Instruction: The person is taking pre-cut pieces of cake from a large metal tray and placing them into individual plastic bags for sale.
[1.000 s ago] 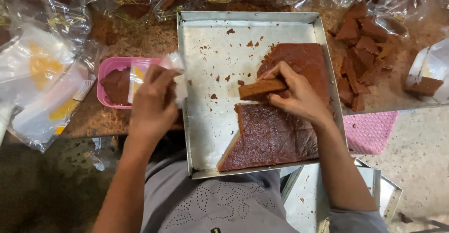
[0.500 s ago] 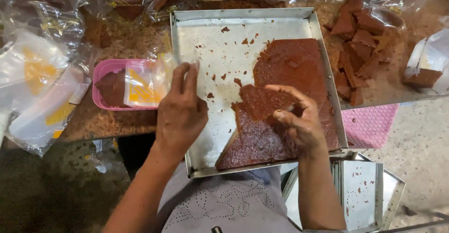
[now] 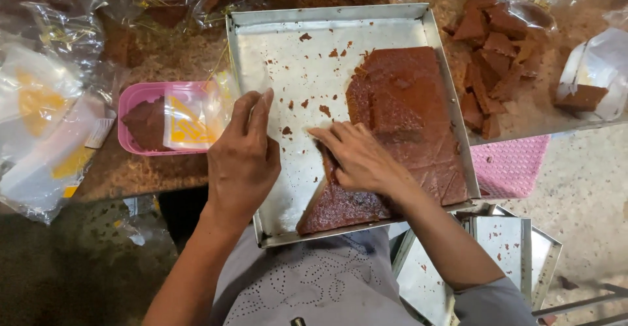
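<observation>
My worktop was a brown, crumb-strewn surface. The metal tray lay across its near edge and jutted out over my lap, with a slab of brown cake filling its right half. Just left of the tray, near the same edge, sat a pink plastic tray with a brown piece and a clear yellow-printed bag in it. More clear bags were heaped at the worktop's left end and along its far edge. Toward the right end lay a pile of cut brown pieces, and a pink mat hung off the near edge there.
</observation>
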